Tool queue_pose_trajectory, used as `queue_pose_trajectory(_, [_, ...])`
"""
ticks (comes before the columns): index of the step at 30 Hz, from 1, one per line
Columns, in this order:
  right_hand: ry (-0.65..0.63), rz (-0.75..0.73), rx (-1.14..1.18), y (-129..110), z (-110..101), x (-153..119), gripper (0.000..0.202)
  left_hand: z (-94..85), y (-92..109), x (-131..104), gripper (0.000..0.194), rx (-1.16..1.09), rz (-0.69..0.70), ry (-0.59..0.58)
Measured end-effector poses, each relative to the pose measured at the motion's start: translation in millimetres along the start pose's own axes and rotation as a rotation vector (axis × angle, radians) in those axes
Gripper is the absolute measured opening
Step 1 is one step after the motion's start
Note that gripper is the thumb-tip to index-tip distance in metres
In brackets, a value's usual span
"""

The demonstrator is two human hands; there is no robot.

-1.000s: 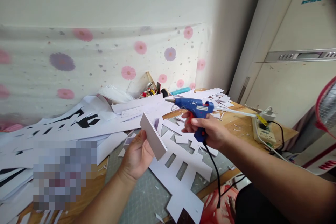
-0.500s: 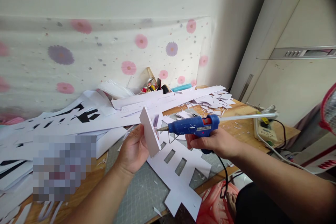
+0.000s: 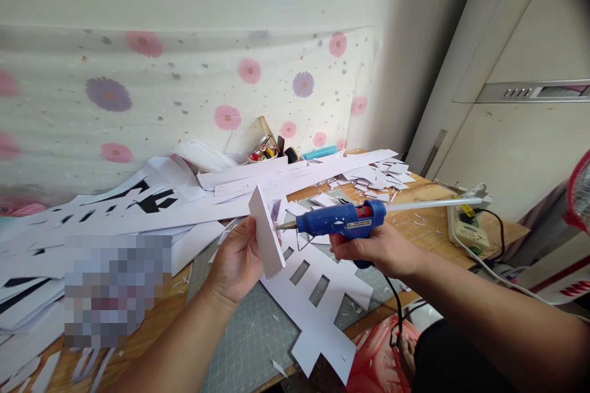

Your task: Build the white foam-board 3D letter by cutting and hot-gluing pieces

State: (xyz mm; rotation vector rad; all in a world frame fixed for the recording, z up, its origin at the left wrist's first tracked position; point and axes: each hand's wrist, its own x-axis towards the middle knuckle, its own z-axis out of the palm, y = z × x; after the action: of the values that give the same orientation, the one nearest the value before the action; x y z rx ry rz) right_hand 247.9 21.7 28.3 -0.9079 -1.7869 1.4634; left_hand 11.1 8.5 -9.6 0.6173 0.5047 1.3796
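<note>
Pinched in my left hand is a small white foam-board piece, held upright and slightly tilted above the mat. My right hand grips a blue hot glue gun by its handle, with a long clear glue stick jutting from its back. The gun's nozzle points left, at the far face of the piece; whether it touches is hard to tell. Below the hands, a white cut-out sheet with rectangular openings lies on the grey-green cutting mat.
Long white cut sheets cover the table's left and back. Small white scraps are heaped at back right. A power strip with plugged cords sits at the right edge. A red plastic basket stands below the front edge.
The view has shifted very slightly. Both hands keep nearly the same pose, with the nozzle still close to the white foam-board piece.
</note>
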Motion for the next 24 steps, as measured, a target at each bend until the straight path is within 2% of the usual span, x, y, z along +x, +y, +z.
queue_pose_trajectory(24, [-0.028, 0.011, -0.022, -1.5, 0.4, -4.8, 0.016, 2.8, 6.2, -0.6, 0.015, 0.044, 0.062, -0.016])
